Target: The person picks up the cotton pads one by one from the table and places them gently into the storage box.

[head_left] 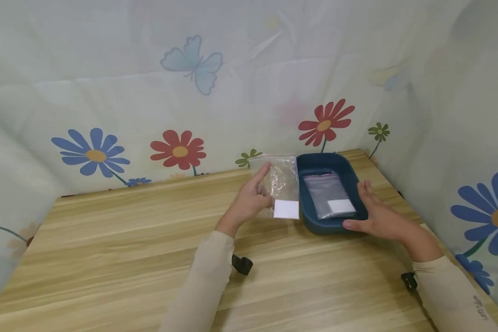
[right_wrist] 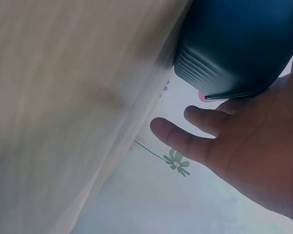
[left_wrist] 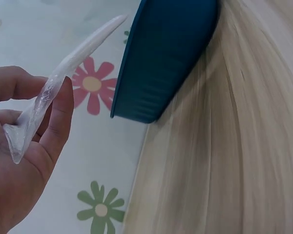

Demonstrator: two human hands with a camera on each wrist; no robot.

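My left hand (head_left: 252,196) pinches a clear plastic zip bag (head_left: 284,180) with a white label at its lower corner. The left wrist view shows this bag (left_wrist: 51,90) edge-on between thumb and fingers. To the right stands a dark blue plastic bin (head_left: 321,227) with rounded corners. Inside it lies another zip bag (head_left: 321,191), also labelled white, with a reddish seal strip. My right hand (head_left: 383,221) is at the bin's right side, thumb near the front corner, fingers spread. In the right wrist view its fingers (right_wrist: 180,139) extend loosely beside the bin wall (right_wrist: 224,58).
The bin stands on a wood-grain table (head_left: 128,249), near its back right part. Behind and to the right hangs a pale curtain (head_left: 253,92) printed with flowers and a butterfly. A black strap (head_left: 242,265) shows at the left wrist and another at the right.
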